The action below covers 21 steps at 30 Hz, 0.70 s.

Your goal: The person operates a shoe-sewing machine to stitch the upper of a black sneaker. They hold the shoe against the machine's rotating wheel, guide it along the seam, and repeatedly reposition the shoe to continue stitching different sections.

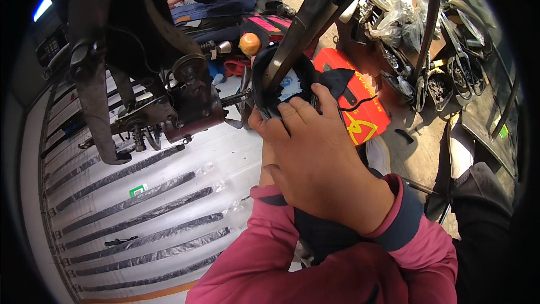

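A black shoe (263,70) with a pale, blue-marked insole sits around the lower end of a dark metal arm (298,34) that slants down into its opening. My right hand (315,146) is closed on the near rim of the shoe, fingers curled over the edge. Only a strip of my left hand (266,160) shows beneath the right one; its fingers are hidden, so its grip cannot be seen. Left of the shoe stands the old metal body of a hand-cranked machine (194,107), its shaft reaching close to the shoe.
A red and yellow box (365,115) lies just right of the shoe. An orange fruit (250,43) rests beyond it by folded blue cloth (216,8). Tools, plastic bags (394,8) and scissors (461,50) crowd the far right. A white striped surface (163,191) spreads on the left.
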Each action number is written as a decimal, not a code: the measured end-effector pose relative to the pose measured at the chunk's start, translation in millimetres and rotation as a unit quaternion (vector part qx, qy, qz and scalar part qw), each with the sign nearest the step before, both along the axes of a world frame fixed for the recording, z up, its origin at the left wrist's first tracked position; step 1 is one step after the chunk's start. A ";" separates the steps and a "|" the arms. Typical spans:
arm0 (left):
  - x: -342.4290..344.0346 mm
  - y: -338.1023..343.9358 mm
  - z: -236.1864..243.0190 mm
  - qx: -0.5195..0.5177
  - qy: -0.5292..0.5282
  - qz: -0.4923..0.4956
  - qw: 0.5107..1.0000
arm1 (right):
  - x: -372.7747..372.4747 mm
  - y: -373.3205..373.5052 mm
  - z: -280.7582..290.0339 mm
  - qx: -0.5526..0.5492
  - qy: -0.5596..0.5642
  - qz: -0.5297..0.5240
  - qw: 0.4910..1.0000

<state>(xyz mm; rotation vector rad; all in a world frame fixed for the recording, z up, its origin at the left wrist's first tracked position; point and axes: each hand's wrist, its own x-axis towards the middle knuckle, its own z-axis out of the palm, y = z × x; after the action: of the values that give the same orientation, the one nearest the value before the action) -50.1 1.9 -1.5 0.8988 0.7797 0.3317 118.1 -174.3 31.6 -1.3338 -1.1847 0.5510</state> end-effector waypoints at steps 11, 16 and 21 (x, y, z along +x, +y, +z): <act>-8.2 -4.5 7.0 0.001 0.029 0.015 0.999 | -5.1 -7.8 1.6 0.055 0.062 -0.008 0.997; -15.6 -10.9 25.5 -0.004 0.049 0.014 0.999 | -8.7 -11.1 7.9 0.034 0.022 -0.015 0.999; -16.0 -8.5 32.2 0.001 0.052 0.012 0.999 | -9.2 -14.0 10.3 0.014 -0.007 0.005 1.000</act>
<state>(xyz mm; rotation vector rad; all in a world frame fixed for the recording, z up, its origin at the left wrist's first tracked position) -66.1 -6.7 30.7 0.9148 0.8871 0.3084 108.9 -188.3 41.9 -1.3110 -1.2082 0.5317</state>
